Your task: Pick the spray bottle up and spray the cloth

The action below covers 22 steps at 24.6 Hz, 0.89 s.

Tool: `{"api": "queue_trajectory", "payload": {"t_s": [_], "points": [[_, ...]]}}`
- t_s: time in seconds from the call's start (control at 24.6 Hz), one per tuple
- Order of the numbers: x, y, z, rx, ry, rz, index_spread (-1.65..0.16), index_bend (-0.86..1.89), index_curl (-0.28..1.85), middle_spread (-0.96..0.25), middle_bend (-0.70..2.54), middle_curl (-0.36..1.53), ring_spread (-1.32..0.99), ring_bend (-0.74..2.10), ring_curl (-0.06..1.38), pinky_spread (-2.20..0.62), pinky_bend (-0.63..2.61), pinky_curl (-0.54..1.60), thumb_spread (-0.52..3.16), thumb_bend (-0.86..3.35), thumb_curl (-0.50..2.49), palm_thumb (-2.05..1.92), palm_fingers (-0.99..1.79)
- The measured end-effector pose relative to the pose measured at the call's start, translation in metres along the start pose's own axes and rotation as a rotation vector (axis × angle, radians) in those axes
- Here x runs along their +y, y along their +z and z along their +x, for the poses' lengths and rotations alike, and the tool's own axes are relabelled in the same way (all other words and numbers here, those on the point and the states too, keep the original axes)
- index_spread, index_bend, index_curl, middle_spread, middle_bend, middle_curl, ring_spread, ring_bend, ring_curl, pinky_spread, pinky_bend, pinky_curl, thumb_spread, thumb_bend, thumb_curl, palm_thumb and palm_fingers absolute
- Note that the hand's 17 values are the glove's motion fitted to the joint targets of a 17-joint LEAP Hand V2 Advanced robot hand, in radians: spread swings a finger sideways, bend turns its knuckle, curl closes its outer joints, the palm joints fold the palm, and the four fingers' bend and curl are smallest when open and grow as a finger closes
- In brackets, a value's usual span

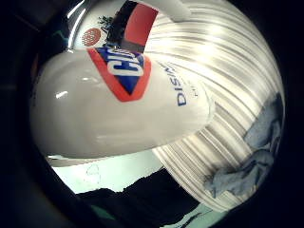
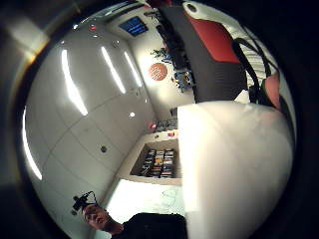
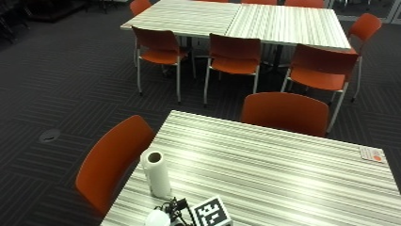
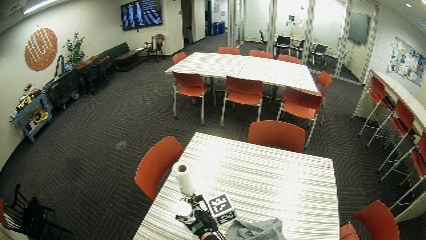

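the smooth, rounded white plastic spray bottle (image 1: 118,109) fills the right hand's palm views. a crumpled blue-grey cloth (image 1: 256,152) lies on the striped table (image 3: 276,165) near an upright paper towel roll (image 3: 155,172). i cannot tell how the fingers are set.

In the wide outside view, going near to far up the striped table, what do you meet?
Grey cloth at the near edge → white spray bottle with the gloved hand → upright paper towel roll → orange chair beyond the far edge.

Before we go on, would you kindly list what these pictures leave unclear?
- Hand: fingers too small in wide outside view, cut off in outside view.
- Spray bottle: nozzle and trigger beyond the little finger side palm view's edge.
- Cloth: cut by the wide view's edge; dampness unreadable.
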State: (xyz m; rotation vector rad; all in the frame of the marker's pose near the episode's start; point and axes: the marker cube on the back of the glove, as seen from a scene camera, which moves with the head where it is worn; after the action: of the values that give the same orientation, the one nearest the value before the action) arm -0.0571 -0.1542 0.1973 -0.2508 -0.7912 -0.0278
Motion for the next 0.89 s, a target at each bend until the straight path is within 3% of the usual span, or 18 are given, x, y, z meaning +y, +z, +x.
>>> {"api": "queue_trajectory", "payload": {"t_s": [0.12,0.89], "points": [[-0.022,0.004,0.003,-0.086,0.003,0.069,-0.20,0.41,0.60,-0.07,0.43,0.58,-0.22,0.36,0.48,-0.07,0.11,0.17,0.36,-0.02,0.81,1.17,0.92],[-0.003,-0.012,0.045,-0.005,0.017,0.125,-0.20,0.39,0.60,-0.09,0.41,0.58,-0.24,0.34,0.48,-0.10,0.11,0.18,0.38,-0.02,0.80,1.16,0.91]]}}
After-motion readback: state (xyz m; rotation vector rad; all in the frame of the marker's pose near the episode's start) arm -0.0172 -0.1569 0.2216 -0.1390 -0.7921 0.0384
